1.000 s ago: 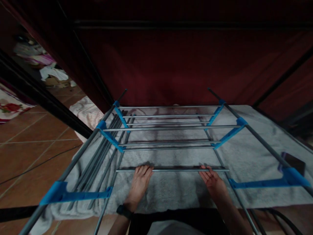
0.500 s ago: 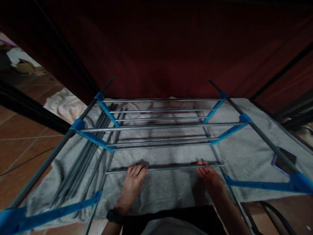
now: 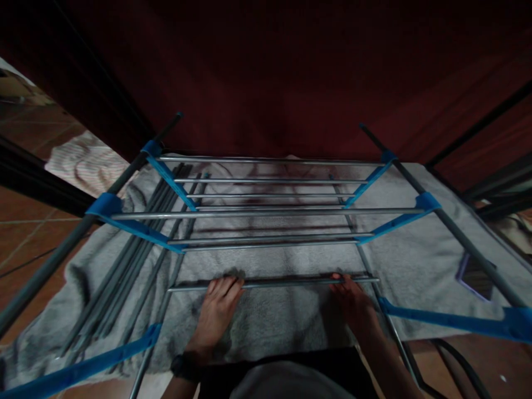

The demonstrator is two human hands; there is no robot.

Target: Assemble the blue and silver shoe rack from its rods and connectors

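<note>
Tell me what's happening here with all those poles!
A person's left hand and right hand hold a thin rod, spaced apart along it. Its ends reach the two lower poles of a frame with blue brackets; I can't tell if it's fastened. Loose rods lie bunched at the left on a gray blanket, and what looks like a phone lies at the right.

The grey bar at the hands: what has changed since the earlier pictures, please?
The bar now slants slightly in the picture, its right end higher; the shifted camera view may explain this. The left hand and right hand stay on it; nothing was taken hold of or let go. Rods at left stayed put.
</note>
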